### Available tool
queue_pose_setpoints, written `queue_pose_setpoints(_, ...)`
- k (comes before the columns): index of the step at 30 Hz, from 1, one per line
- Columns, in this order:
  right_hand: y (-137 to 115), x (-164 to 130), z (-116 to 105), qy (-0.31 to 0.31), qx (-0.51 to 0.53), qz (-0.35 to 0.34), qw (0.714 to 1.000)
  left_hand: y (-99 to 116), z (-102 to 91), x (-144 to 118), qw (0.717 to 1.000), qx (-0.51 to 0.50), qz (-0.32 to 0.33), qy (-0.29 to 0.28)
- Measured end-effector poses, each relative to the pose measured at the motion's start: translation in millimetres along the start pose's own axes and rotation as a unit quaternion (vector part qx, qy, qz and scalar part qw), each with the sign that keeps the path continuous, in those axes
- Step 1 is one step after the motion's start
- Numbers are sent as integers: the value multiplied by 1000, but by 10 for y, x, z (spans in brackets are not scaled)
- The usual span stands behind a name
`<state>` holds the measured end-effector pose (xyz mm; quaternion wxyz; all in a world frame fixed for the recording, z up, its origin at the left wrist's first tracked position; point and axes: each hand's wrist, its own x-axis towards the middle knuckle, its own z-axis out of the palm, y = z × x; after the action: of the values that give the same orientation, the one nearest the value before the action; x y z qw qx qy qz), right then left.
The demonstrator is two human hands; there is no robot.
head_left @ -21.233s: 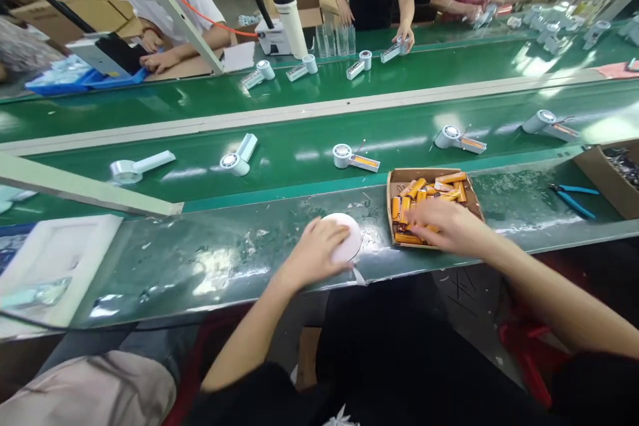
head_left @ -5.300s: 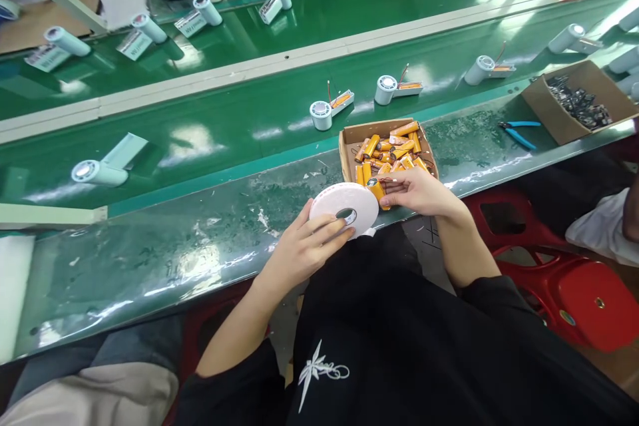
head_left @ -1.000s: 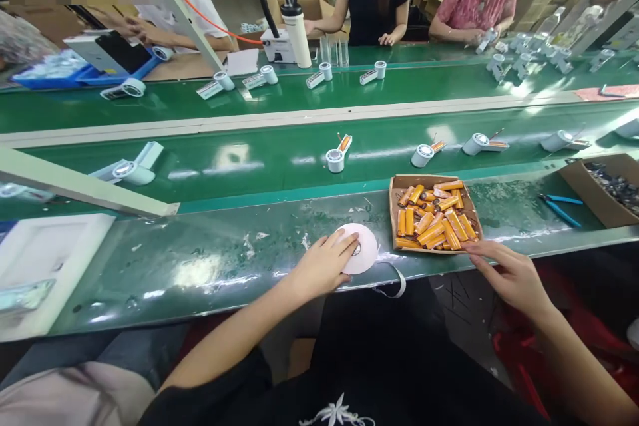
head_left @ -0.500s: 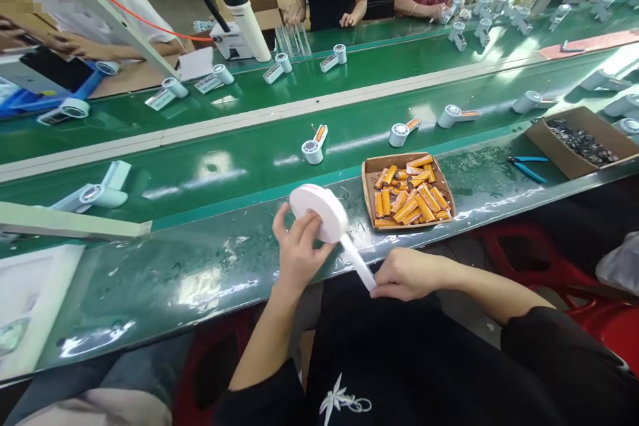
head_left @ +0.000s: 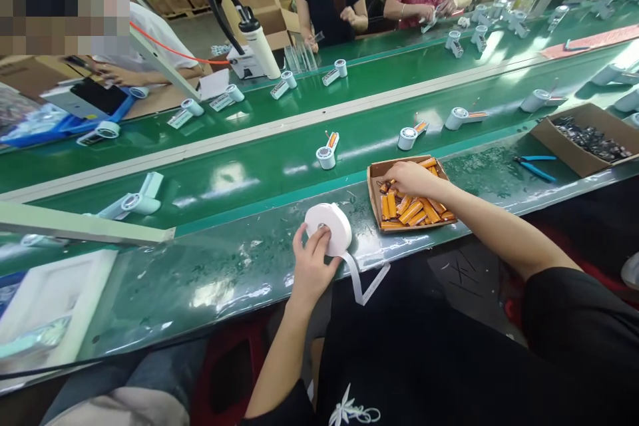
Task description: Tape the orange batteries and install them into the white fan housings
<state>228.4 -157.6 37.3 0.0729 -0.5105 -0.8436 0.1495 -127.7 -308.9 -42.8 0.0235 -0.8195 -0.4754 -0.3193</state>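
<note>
My left hand (head_left: pixel 313 259) grips a roll of white tape (head_left: pixel 335 226) near the bench's front edge, with fingertips at the hole in its middle. A loose strip of tape (head_left: pixel 355 279) hangs from the roll and folds back up at its end. My right hand (head_left: pixel 412 180) reaches into a shallow cardboard box (head_left: pixel 372 196) of orange-wrapped batteries (head_left: pixel 413 211). Its fingers are bent down at the box's back left among the batteries and dark wires; whether they hold one is hidden.
Blue-handled pliers (head_left: pixel 536 168) lie right of the battery box, beside a carton (head_left: pixel 564 143) of small dark parts. Pale handheld fan bodies (head_left: pixel 327 154) sit along the green conveyor (head_left: pixel 234 176). A white foam tray (head_left: pixel 102 279) is at left. Co-workers sit across the line.
My right hand has let go of the tape's end and moved up into the battery box. The strip now hangs loose and folded. The roll is lower, at the bench.
</note>
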Motion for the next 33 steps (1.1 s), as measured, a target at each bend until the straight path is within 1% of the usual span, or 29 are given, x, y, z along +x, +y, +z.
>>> queue_pose_setpoints(1, 33, 29, -2, 26, 52, 16, 998, 26, -2, 12, 1000, -4, 16, -3)
queue_pose_setpoints(2, 52, 29, -15, 62, 133, 36, 988, 44, -6, 16, 999, -9, 30, -6)
queue_pose_setpoints(3, 53, 2, -36, 102, 236, 54, 965, 56, -11, 15, 999, -13, 42, -9)
queue_pose_setpoints(4, 31, -48, -63, 141, 349, 65, 924, 65, -14, 9, 998, -17, 51, -13)
queue_pose_setpoints(5, -16, -117, -91, 167, 455, 69, 872, 74, -14, 4, 998, -21, 58, -16)
queue_pose_setpoints(6, -87, -199, -116, 174, 542, 65, 820, 86, -10, 2, 998, -24, 61, -20)
queue_pose_setpoints(7, -180, -289, -134, 166, 611, 59, 772, 103, -3, 4, 998, -27, 60, -24)
queue_pose_setpoints(8, -289, -381, -144, 151, 662, 57, 731, 127, 7, 13, 998, -30, 58, -27)
queue_pose_setpoints(9, -405, -472, -144, 136, 699, 58, 700, 157, 17, 29, 997, -33, 56, -28)
queue_pose_setpoints(10, -518, -558, -136, 120, 723, 59, 678, 192, 25, 50, 997, -37, 57, -28)
queue_pose_setpoints(11, -618, -638, -122, 104, 736, 57, 667, 231, 29, 77, 997, -43, 60, -28)
queue_pose_setpoints(12, -701, -709, -102, 88, 741, 48, 664, 270, 28, 108, 996, -50, 66, -27)
queue_pose_setpoints(14, -802, -830, -57, 58, 734, 18, 676, 344, 6, 176, 995, -61, 79, -24)
queue_pose_setpoints(15, -825, -880, -35, 49, 721, -1, 692, 376, -13, 209, 994, -64, 84, -22)
queue_pose_setpoints(16, -837, -924, -15, 52, 697, -15, 715, 403, -37, 239, 993, -67, 90, -20)
queue_pose_setpoints(19, -867, -1028, 17, 116, 570, -23, 813, 459, -115, 299, 991, -72, 112, -23)
queue_pose_setpoints(20, -885, -1056, 19, 135, 529, -19, 838, 472, -139, 307, 990, -69, 117, -29)
queue_pose_setpoints(21, -905, -1081, 20, 143, 501, -15, 853, 483, -160, 309, 990, -63, 117, -36)
queue_pose_setpoints(22, -926, -1103, 21, 137, 488, -15, 862, 493, -178, 307, 991, -53, 116, -44)
queue_pose_setpoints(24, -956, -1133, 29, 108, 486, -21, 867, 514, -203, 297, 992, -32, 114, -54)
queue_pose_setpoints(27, -963, -1137, 69, 61, 469, -28, 881, 548, -218, 293, 992, -12, 118, -50)
queue_pose_setpoints(30, -958, -1108, 124, 23, 450, -26, 893, 581, -215, 318, 992, 17, 125, -21)
queue_pose_setpoints(33, -962, -1097, 140, 33, 404, -13, 914, 603, -197, 355, 990, 53, 133, 12)
